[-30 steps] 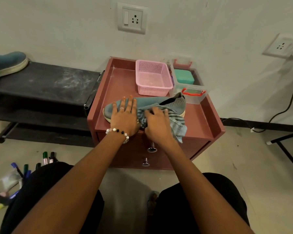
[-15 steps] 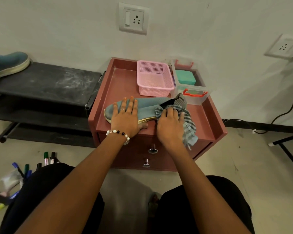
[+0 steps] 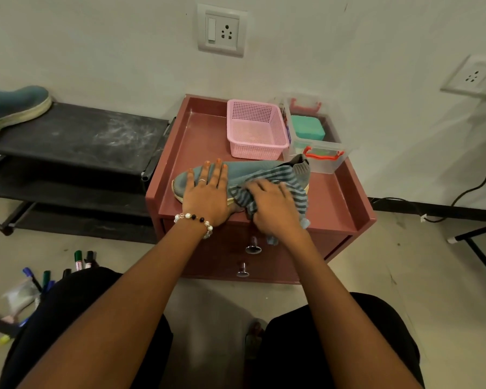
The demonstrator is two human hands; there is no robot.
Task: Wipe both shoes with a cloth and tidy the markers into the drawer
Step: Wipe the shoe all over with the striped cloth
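A teal knit shoe (image 3: 253, 168) lies on its side on top of the maroon drawer cabinet (image 3: 345, 209). My left hand (image 3: 209, 193) presses flat on its toe end, fingers spread. My right hand (image 3: 274, 209) grips a blue striped cloth (image 3: 281, 178) against the shoe's middle and heel. A second teal shoe (image 3: 13, 106) sits on the black rack at far left. Several markers (image 3: 79, 259) lie on the floor at lower left, partly hidden by my knee. Both drawers, with metal knobs (image 3: 253, 248), are closed.
A pink basket (image 3: 257, 131) and a clear box with orange handles (image 3: 317, 148) stand at the cabinet's back. The black shoe rack (image 3: 76, 136) is to the left. A cable and a black metal frame (image 3: 477, 248) are on the floor at right.
My right hand slid the cloth from the shoe's middle to the heel end and back toward the middle. The left hand stayed pressed on the toe.
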